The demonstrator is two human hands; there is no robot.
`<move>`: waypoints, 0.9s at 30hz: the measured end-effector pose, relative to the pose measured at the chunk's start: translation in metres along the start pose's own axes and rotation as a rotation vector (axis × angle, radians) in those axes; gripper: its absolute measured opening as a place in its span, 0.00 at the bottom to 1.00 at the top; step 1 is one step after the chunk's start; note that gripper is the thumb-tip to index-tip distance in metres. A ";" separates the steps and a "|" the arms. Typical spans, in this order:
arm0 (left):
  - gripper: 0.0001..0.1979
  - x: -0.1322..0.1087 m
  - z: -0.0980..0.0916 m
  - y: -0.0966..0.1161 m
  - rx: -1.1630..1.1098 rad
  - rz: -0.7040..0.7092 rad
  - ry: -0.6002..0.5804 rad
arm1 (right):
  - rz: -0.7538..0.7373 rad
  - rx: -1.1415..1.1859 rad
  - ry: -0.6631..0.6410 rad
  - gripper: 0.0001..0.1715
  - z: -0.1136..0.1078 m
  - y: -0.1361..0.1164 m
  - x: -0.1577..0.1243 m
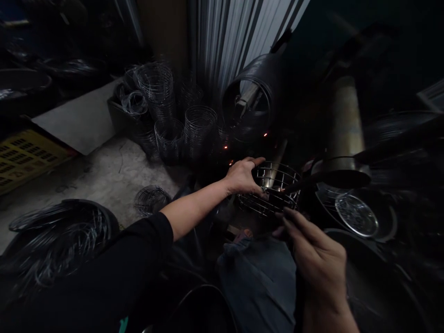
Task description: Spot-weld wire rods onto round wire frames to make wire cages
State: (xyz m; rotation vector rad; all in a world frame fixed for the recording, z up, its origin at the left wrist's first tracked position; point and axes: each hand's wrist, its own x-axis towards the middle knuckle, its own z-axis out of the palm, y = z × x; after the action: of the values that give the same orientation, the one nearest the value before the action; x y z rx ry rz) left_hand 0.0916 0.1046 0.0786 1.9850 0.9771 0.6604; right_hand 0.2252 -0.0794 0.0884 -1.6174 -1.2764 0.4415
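Note:
A round wire basket (282,178) lies in front of me, its welded grid facing up and away. My left hand (244,178) grips its left side, thumb and fingers closed around the rim wires. My right hand (317,252) is nearer to me, just below and right of the basket. Its fingers are pinched together, and what they hold, if anything, is lost in the dark. Behind the basket a metal bar (274,166) slants upward. Small orange sparks (225,147) glow beyond my left hand.
Stacked wire cylinders (169,138) stand at the back left. A dark drum (248,101) lies near the corrugated metal sheet (239,37). A thick metal post (347,120) rises at right, beside a bowl-like wire piece (356,214). A tub of wire pieces (65,236) sits front left.

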 end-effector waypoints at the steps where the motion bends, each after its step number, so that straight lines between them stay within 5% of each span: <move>1: 0.55 0.003 0.000 0.000 0.001 -0.009 0.004 | 0.026 0.013 -0.024 0.17 0.002 0.002 -0.003; 5: 0.61 0.001 0.002 -0.016 -0.041 0.039 0.004 | 0.041 -0.063 -0.161 0.22 0.005 0.013 -0.014; 8: 0.72 -0.014 0.017 -0.048 -0.248 0.087 0.048 | -0.117 -0.206 -0.276 0.31 0.001 0.016 -0.023; 10: 0.74 -0.023 0.033 -0.070 -0.475 -0.018 0.066 | -0.241 -0.305 -0.320 0.27 -0.002 0.014 -0.027; 14: 0.61 -0.033 0.055 -0.093 -0.854 -0.246 0.063 | -0.476 -0.428 -0.316 0.18 -0.003 -0.010 -0.031; 17: 0.56 -0.044 0.046 -0.091 -0.903 -0.255 0.085 | -0.539 -0.352 -0.330 0.12 -0.004 -0.039 -0.029; 21: 0.55 -0.080 0.013 -0.079 -0.753 -0.095 0.032 | -0.341 -0.134 -0.453 0.09 -0.001 -0.063 -0.020; 27: 0.53 -0.116 -0.016 -0.046 -0.211 0.067 0.020 | 0.075 -0.117 -0.589 0.13 0.018 -0.052 -0.011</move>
State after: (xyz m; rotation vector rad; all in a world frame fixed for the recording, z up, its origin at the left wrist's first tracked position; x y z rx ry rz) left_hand -0.0033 0.0335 0.0373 1.8343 0.8206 0.7887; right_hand 0.1798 -0.0831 0.1211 -1.6990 -1.6993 0.9556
